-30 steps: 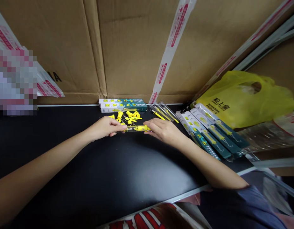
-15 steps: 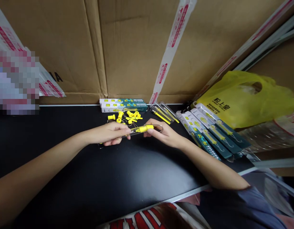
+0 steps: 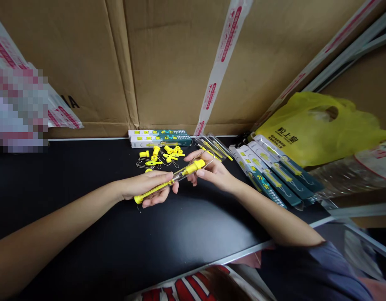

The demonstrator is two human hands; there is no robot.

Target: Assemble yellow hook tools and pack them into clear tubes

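Observation:
My left hand [image 3: 151, 186] wraps round the clear tube of a spring scale [image 3: 177, 175], its thumb on top. The tube slants up to the right. One yellow end [image 3: 138, 199] sticks out below that hand, and a yellow cap [image 3: 194, 166] sits at the other end. My right hand [image 3: 213, 169] curls loosely about the capped end, thumb by the cap and fingers behind it. A bent wire hook [image 3: 208, 154] stands up from the cap across the right fingers. Beyond the hands lie loose yellow caps [image 3: 156, 151] and wire hooks [image 3: 142, 162] on the black table [image 3: 180, 242].
Two printed boxes [image 3: 160, 139] lie at the back against a cardboard wall [image 3: 168, 75]. Clear tubes with yellow rods [image 3: 212, 147] are to their right. More spring scale boxes [image 3: 271, 173] lie at the right, near a yellow plastic bag [image 3: 312, 129].
The spring scale has tilted, its left end lower and nearer me, so more of its tube shows. The wire hook now points upward, and the right fingers have loosened around the cap.

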